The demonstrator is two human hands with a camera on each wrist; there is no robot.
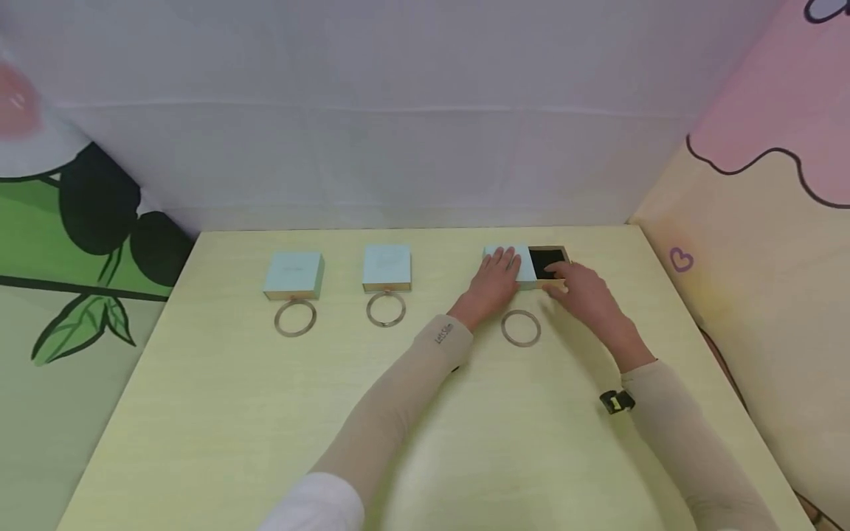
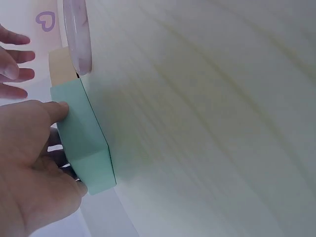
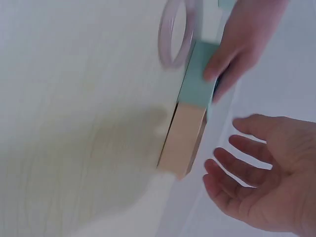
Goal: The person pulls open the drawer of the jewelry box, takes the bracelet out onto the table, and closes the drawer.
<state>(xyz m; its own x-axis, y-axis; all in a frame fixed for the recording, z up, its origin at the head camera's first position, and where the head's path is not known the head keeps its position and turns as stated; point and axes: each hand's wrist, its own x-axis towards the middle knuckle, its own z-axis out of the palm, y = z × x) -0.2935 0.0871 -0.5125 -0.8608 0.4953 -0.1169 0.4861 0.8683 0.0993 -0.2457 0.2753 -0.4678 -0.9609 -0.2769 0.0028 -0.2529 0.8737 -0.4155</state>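
Note:
My left hand (image 1: 493, 286) holds the pale blue sleeve (image 1: 527, 267) of a small slide-out box at the back right of the table. In the left wrist view its thumb lies along the sleeve's front. Out of the sleeve's right side sticks a tan drawer (image 3: 181, 139) with a black lining (image 1: 546, 260). My right hand (image 1: 584, 293) hovers at the drawer's right end, fingers loosely bent and apart from it in the right wrist view. In front of this box lies a pale pinkish bangle (image 2: 78, 39), flat on the table.
Two more closed pale blue boxes stand to the left, one at the far left (image 1: 294, 273) and one nearer the middle (image 1: 387, 265). Each has a bangle before it, a left bangle (image 1: 295, 335) and a middle bangle (image 1: 386, 325). A white cloth wall (image 1: 412, 162) rises behind the table.

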